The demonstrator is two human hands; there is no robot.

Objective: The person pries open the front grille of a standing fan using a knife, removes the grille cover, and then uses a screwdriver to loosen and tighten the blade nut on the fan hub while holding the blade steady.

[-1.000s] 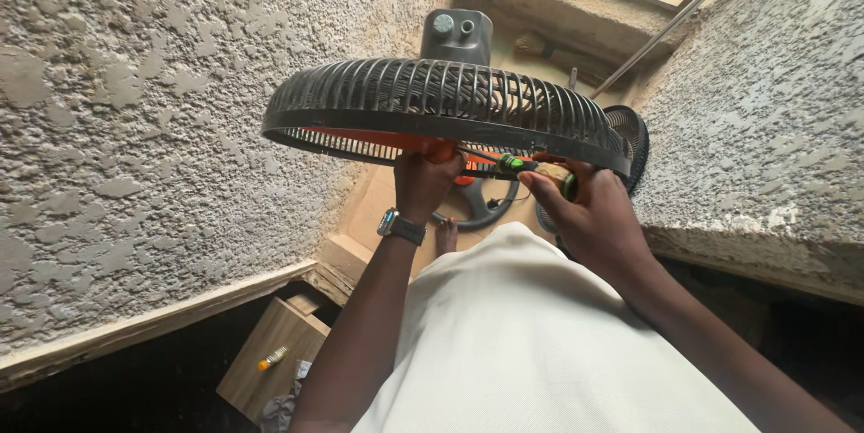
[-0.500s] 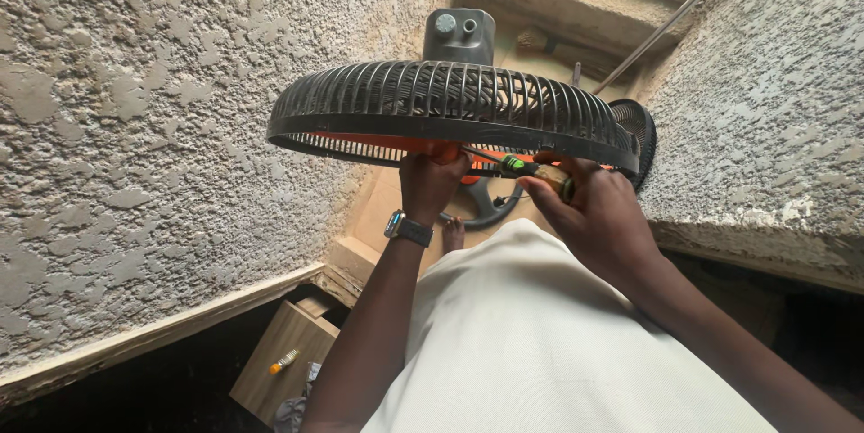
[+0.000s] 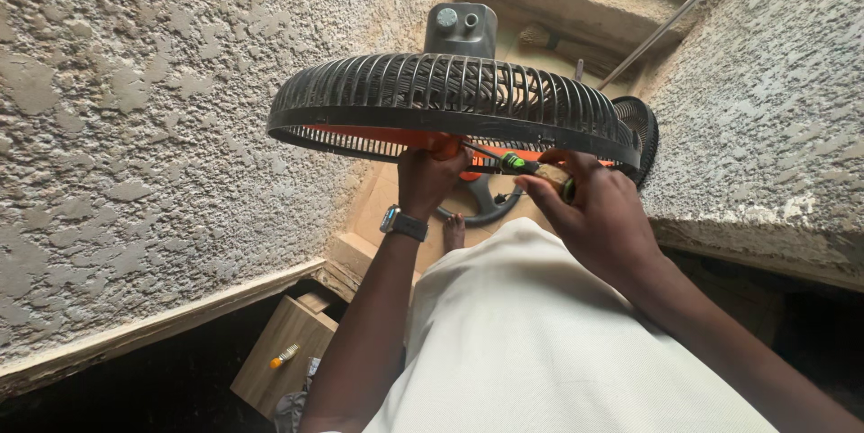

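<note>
One black fan cage [image 3: 454,100] sits at the centre, held up in front of the person, its ribbed guard seen edge-on with a strip of orange blade showing along its lower rim. Just below that rim the left hand [image 3: 430,179] is clenched on an orange part of the fan, a single dark watch [image 3: 402,223] on its wrist. To the right of it, also under the cage rim, the right hand [image 3: 589,212] is wrapped around one screwdriver [image 3: 520,164] with a green and black handle, its shaft pointing in toward the left hand. Above the cage, one grey motor housing [image 3: 462,30] stands with two round knobs on top. Behind the cage's right edge a second black grille [image 3: 641,131] leans by the rough wall. Below the cage on the floor lies one dark round base [image 3: 484,203]. Far down to the left of the cage is one wooden box [image 3: 283,352] with a small yellow-handled tool [image 3: 283,358] lying on it. No packages, labels or signs show.
</note>
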